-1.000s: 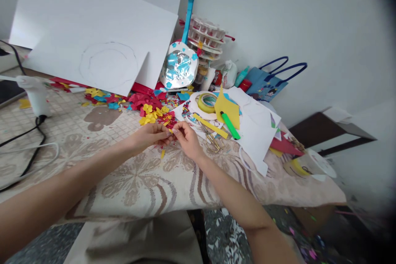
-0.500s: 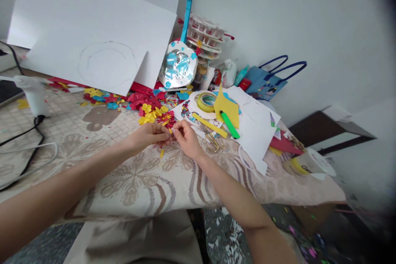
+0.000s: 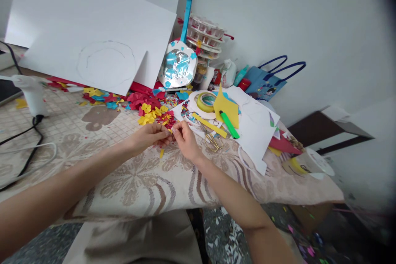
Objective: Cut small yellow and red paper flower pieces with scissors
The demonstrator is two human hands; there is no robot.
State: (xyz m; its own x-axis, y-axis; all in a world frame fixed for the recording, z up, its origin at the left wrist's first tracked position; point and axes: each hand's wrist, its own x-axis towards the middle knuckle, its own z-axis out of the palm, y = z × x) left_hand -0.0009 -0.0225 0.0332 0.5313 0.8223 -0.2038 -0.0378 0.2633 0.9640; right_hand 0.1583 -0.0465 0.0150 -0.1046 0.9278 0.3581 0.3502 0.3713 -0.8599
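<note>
My left hand (image 3: 154,134) and my right hand (image 3: 185,138) meet fingertip to fingertip above the near part of the table. Between their pinched fingers is a small yellow paper piece (image 3: 170,130), mostly covered by the fingers. Just beyond lie yellow paper flowers (image 3: 148,114) and a pile of red paper flowers (image 3: 142,101). A yellow paper scrap (image 3: 161,153) rests on the cloth below my left hand. Right of my right hand are gold-handled scissors (image 3: 214,142) and a yellow paper strip (image 3: 210,125).
A green marker (image 3: 229,124) lies on yellow paper (image 3: 227,107), beside a tape roll (image 3: 206,101) and white paper sheets (image 3: 256,128). A glue gun (image 3: 32,95) with its cord stands at left. White boards (image 3: 102,24) lean behind. A cup (image 3: 305,163) lies near the right edge.
Both hands stay pinched together in nearly the same place, with only slight finger movement. The view has shifted a little.
</note>
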